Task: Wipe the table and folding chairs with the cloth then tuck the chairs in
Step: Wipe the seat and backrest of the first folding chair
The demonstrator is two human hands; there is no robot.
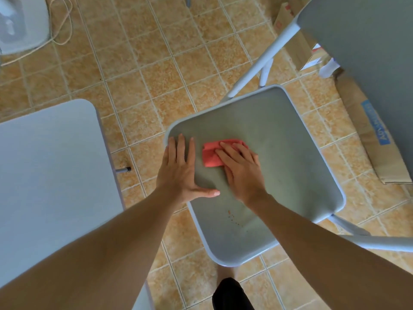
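Note:
A grey folding chair seat [279, 153] fills the middle of the view, with small reddish specks near its front part. My right hand [240, 168] lies flat on a folded red cloth [212, 154] and presses it onto the seat's left half. My left hand [178, 168] rests flat on the seat's left edge, fingers spread, holding nothing. The white table [51, 175] stands to the left, a strip of floor between it and the chair.
A second grey chair [362, 52] with a white frame stands at the top right. Flattened cardboard boxes [366, 135] lie on the tiled floor at the right. A white appliance [20, 21] with a cord sits at the top left.

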